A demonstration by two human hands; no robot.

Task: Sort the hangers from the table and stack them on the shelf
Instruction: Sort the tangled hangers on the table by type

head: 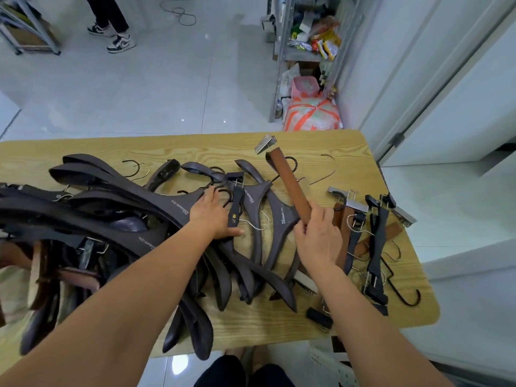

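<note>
At the bottom edge of the frame, dark trousers [223, 371] and a white perforated crate [331, 360] are cut off; what the crate holds cannot be seen. Above them lies the light wooden surface [349, 146]. A big heap of dark hangers [111, 208] covers its left half and runs out of the frame at the left. The layers under the heap are too tangled to sort out.

The left hand [213, 216] lies on the heap near mid-frame, fingers stretched out flat over the hanger necks and hooks, gripping nothing. The right hand [318, 238], just right of centre, has its fingers curled round the lower end of a brown clip hanger [290, 185]. It slants up and away, with its metal clip [265, 143] at the far tip. A smaller cluster of black and brown clip hangers [377, 241] lies at the right.

Beyond, on the tiled floor, stand an orange-and-white bag [312, 115] and a pink basket [305, 86] of unclear contents. Both are at the foot of a metal shelf [307, 37] crowded with packets. A bystander's legs [111, 23] show at upper left.
</note>
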